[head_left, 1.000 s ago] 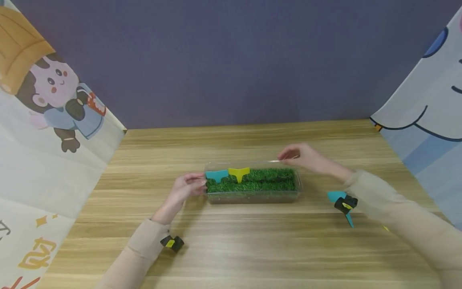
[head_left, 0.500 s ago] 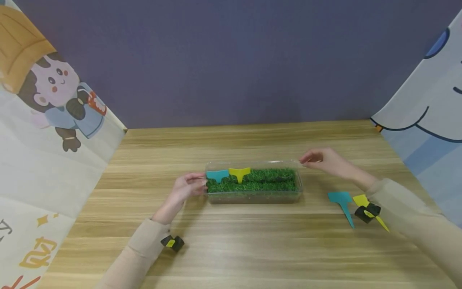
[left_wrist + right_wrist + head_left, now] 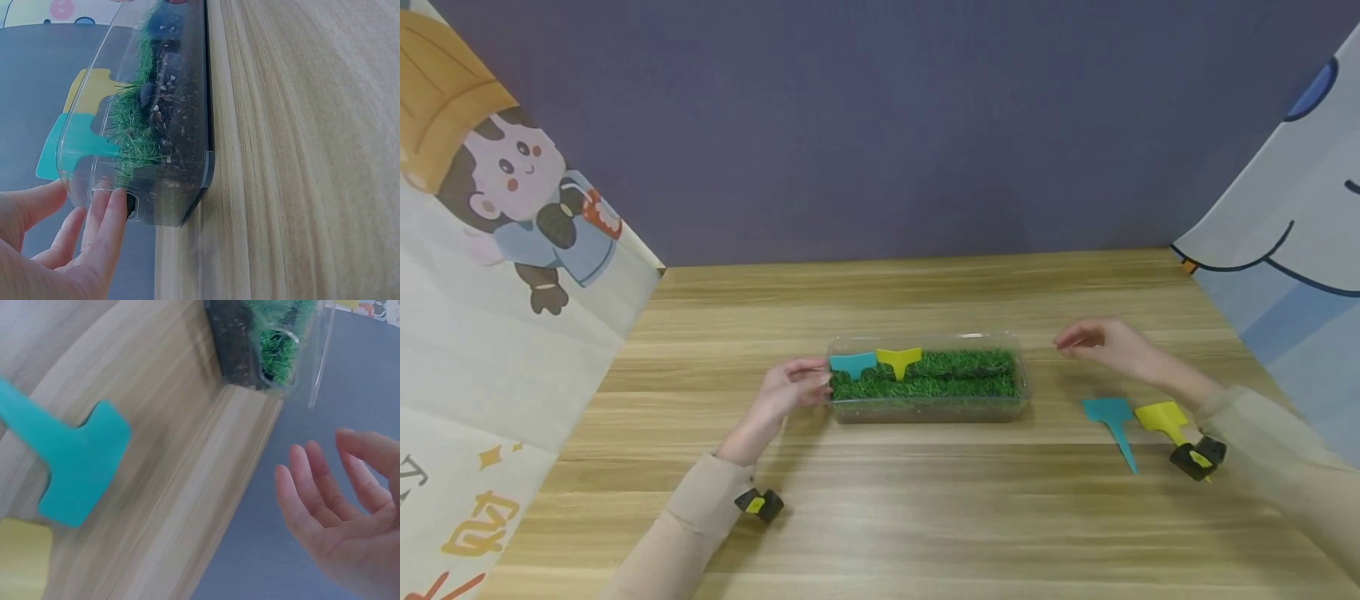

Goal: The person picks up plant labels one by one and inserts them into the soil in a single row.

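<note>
A clear plastic planter box (image 3: 925, 412) holds soil and green grass (image 3: 966, 386). A blue T-shaped plant label (image 3: 853, 365) and a yellow one (image 3: 898, 360) stand upright in its left half. My left hand (image 3: 787, 392) touches the box's left end, its fingertips against the end wall in the left wrist view and the thumb by the rim. To the right of the box my right hand (image 3: 1108, 343) hovers with loosely bent fingers and holds nothing. Below it, another blue plant label (image 3: 1108, 411) and another yellow plant label (image 3: 1161, 415) lie on the table, the yellow one partly hidden by the wrist camera.
The wood-grain table (image 3: 880, 517) ends at a dark blue back panel (image 3: 880, 133). Printed cartoon sheets flank it on the left (image 3: 445, 350) and right (image 3: 1285, 350). A black wrist camera (image 3: 758, 504) sits at the left cuff, and another (image 3: 1197, 458) at the right.
My right hand has moved from the box's far rim to the right, uncovering the loose blue and yellow labels. My left hand and the box have stayed put.
</note>
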The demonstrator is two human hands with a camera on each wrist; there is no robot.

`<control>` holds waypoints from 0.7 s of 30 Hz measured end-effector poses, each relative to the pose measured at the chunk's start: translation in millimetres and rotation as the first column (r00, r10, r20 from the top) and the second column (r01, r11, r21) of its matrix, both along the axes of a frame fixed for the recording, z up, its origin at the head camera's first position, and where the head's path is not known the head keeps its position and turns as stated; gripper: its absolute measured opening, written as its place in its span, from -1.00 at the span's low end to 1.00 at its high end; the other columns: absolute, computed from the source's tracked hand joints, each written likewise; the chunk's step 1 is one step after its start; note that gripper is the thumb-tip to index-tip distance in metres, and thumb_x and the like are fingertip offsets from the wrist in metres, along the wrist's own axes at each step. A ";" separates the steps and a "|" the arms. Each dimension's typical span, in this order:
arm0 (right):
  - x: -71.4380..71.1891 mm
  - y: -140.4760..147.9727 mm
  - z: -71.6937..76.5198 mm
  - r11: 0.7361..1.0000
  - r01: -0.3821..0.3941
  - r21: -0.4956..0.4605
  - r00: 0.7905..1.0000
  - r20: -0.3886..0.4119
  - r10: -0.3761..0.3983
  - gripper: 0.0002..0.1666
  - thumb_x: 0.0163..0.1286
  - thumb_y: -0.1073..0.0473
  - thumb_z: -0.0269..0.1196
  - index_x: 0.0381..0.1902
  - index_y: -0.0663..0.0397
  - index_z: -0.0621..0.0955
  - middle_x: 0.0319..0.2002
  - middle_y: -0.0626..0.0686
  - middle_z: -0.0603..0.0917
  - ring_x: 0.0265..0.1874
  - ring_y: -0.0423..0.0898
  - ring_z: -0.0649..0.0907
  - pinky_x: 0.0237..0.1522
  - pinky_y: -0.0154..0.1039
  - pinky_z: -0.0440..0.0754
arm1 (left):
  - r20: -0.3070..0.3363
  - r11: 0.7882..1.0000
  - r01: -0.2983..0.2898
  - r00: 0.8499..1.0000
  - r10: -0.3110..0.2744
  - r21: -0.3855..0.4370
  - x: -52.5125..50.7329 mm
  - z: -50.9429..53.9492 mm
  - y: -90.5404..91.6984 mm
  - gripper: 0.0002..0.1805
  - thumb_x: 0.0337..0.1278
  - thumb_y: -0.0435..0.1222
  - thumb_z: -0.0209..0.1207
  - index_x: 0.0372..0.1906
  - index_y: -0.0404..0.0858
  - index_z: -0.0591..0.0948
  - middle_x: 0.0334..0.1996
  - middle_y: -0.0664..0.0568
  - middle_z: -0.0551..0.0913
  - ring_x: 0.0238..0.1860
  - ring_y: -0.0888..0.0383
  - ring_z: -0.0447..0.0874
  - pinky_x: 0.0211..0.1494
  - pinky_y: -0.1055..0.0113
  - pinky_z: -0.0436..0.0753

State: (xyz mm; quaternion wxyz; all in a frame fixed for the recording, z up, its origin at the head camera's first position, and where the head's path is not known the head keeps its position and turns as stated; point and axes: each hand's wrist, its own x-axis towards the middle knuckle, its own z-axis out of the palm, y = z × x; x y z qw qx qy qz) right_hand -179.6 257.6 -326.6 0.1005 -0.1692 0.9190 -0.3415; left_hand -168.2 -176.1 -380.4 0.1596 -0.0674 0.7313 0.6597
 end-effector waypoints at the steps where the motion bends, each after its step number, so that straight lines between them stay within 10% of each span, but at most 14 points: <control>1: 0.4 1.6 -0.5 1.000 0.000 0.005 1.000 -0.003 0.000 -0.75 0.22 0.34 0.11 -0.15 0.39 0.53 -0.23 0.25 0.61 -0.33 -0.18 0.59 -0.31 -0.45 0.58 | 0.002 1.000 0.000 1.000 0.000 0.001 -0.2 0.1 -0.1 -0.59 0.04 -0.46 0.10 0.06 -0.43 0.38 -0.06 -0.25 0.51 -0.24 0.05 0.62 -0.01 0.19 0.58; 21: 7.1 29.4 -18.0 0.986 -0.096 0.134 0.995 0.000 0.097 -0.74 0.09 0.45 0.15 -0.21 0.44 0.53 -0.33 0.17 0.63 -0.36 -0.06 0.59 -0.40 -0.39 0.60 | 0.001 1.000 0.004 1.000 -0.004 0.024 -1.3 -2.6 0.3 -0.57 0.03 -0.48 0.09 0.07 -0.45 0.36 -0.04 -0.29 0.49 -0.21 0.02 0.60 -0.03 0.23 0.59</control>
